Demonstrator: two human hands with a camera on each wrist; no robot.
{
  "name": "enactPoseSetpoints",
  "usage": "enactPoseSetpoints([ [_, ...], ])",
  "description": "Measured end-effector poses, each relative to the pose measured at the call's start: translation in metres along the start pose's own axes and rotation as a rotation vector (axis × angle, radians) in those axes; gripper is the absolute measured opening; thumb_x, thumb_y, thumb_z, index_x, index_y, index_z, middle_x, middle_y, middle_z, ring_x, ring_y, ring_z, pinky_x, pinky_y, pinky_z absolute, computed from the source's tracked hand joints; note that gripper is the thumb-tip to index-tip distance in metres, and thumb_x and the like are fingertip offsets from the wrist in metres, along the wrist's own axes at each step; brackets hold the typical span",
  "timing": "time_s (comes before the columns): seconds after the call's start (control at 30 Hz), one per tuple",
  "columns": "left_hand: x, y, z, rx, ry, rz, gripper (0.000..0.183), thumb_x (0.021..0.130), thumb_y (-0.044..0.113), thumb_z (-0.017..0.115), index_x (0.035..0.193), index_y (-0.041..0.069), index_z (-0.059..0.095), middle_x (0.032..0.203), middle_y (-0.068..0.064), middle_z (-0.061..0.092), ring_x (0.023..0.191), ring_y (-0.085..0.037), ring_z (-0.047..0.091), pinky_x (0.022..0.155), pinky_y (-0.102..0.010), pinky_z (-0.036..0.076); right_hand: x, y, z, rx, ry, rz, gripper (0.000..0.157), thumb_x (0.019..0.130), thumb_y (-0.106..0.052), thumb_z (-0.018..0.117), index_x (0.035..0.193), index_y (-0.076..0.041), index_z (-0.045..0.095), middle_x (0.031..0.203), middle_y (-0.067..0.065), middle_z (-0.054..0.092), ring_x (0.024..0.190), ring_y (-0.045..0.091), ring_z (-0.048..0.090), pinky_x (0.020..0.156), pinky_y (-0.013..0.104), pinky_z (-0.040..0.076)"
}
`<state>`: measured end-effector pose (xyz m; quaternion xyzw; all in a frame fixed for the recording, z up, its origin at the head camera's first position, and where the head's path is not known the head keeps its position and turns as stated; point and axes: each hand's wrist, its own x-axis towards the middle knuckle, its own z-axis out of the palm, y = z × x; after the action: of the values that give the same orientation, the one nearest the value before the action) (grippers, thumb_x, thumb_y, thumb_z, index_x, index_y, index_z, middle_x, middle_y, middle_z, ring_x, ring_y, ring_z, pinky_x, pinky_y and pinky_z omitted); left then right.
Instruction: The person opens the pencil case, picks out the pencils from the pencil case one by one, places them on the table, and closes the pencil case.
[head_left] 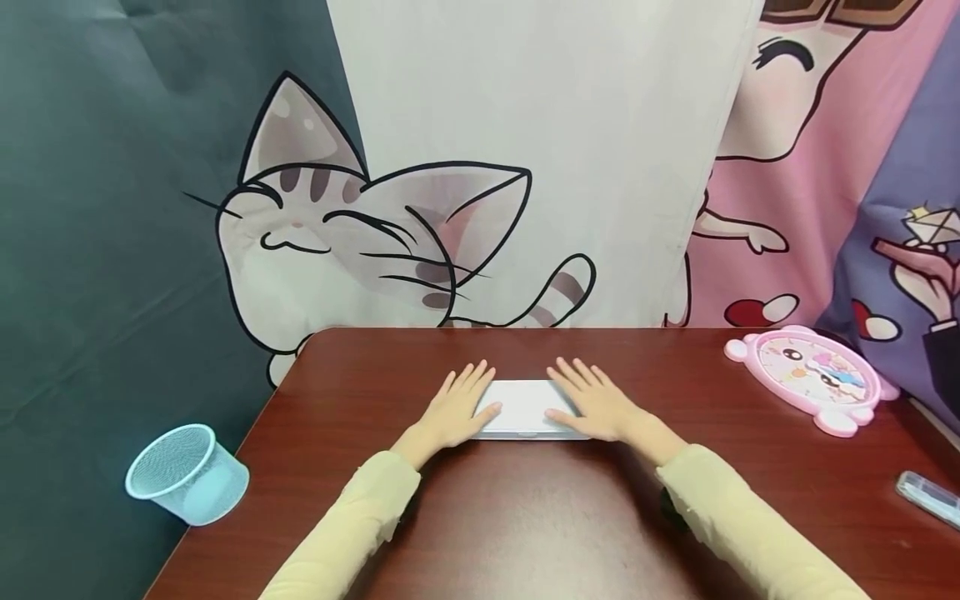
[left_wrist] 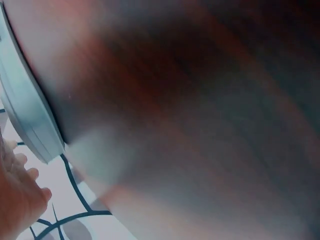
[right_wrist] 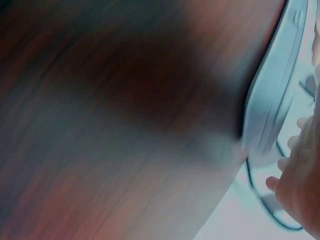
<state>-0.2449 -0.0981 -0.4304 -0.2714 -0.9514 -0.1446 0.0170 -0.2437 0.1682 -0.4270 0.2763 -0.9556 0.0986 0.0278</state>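
Note:
A flat white case (head_left: 522,408) with rounded corners lies lid down flat on the brown table, a small catch at the middle of its front edge. My left hand (head_left: 459,407) rests over its left end, fingers straight and spread, thumb pointing inward. Over the right end lies my right hand (head_left: 596,407) in the mirrored pose. The left wrist view shows the case's pale side wall (left_wrist: 30,100) with the fingers above it. A seam runs along the side wall (right_wrist: 275,85) in the right wrist view.
A light blue mesh basket (head_left: 217,487) stands at the table's left edge. At the back right lies a pink animal-shaped clock (head_left: 817,375). A clear, greyish slim box (head_left: 930,497) sits by the right edge. Behind the table (head_left: 525,525) hangs a cartoon-printed curtain (head_left: 555,125).

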Motion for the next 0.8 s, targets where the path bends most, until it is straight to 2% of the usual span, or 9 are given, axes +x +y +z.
enactPoseSetpoints([
  [0.1,-0.001,0.002,0.000,0.035,-0.091,0.012,0.069,0.093,0.053,0.036,0.145,0.009,0.024,0.152,-0.012,0.022,0.141,-0.029,0.017,0.114,-0.048,0.013,0.009,-0.015,0.008,-0.016,-0.055,-0.051,0.078,0.086,-0.059,0.044,0.144,-0.010,0.027,0.150,0.015,0.024,0.138,0.038,0.021,0.109,0.055,0.019],
  [0.2,0.001,0.003,-0.002,0.093,-0.150,0.028,0.077,0.089,0.058,0.042,0.145,0.007,0.025,0.151,-0.012,0.025,0.140,-0.026,0.021,0.114,-0.043,0.017,0.016,-0.026,0.014,-0.047,-0.078,-0.092,0.086,0.083,-0.065,0.044,0.145,-0.008,0.025,0.151,0.015,0.023,0.137,0.038,0.022,0.109,0.056,0.019],
  [0.37,0.008,0.005,-0.011,0.148,-0.175,0.086,0.088,0.081,0.061,0.053,0.141,0.001,0.030,0.147,-0.017,0.031,0.137,-0.028,0.029,0.111,-0.041,0.027,0.024,-0.035,0.017,-0.101,-0.050,-0.115,0.094,0.079,-0.067,0.048,0.144,-0.004,0.024,0.151,0.015,0.023,0.136,0.039,0.025,0.107,0.057,0.021],
  [0.5,0.013,0.004,-0.017,0.174,-0.205,0.099,0.092,0.077,0.060,0.059,0.141,0.000,0.031,0.145,-0.018,0.033,0.135,-0.029,0.031,0.109,-0.041,0.030,0.026,-0.036,0.017,-0.147,-0.043,-0.134,0.094,0.080,-0.065,0.049,0.144,-0.001,0.023,0.150,0.017,0.023,0.135,0.040,0.027,0.106,0.057,0.024],
  [0.7,0.018,0.008,-0.020,0.197,-0.264,0.101,0.090,0.074,0.048,0.070,0.139,-0.002,0.033,0.142,-0.018,0.039,0.133,-0.027,0.035,0.107,-0.041,0.034,0.026,-0.038,0.013,-0.203,-0.016,-0.229,0.086,0.081,-0.056,0.054,0.136,0.007,0.035,0.141,0.025,0.036,0.126,0.042,0.039,0.101,0.056,0.033],
  [0.8,0.018,0.011,-0.019,0.218,-0.270,0.110,0.090,0.073,0.043,0.072,0.138,-0.004,0.033,0.140,-0.018,0.040,0.132,-0.026,0.037,0.106,-0.042,0.035,0.025,-0.039,0.010,-0.219,-0.007,-0.270,0.081,0.080,-0.053,0.056,0.132,0.007,0.041,0.136,0.026,0.043,0.122,0.043,0.044,0.098,0.055,0.037],
])
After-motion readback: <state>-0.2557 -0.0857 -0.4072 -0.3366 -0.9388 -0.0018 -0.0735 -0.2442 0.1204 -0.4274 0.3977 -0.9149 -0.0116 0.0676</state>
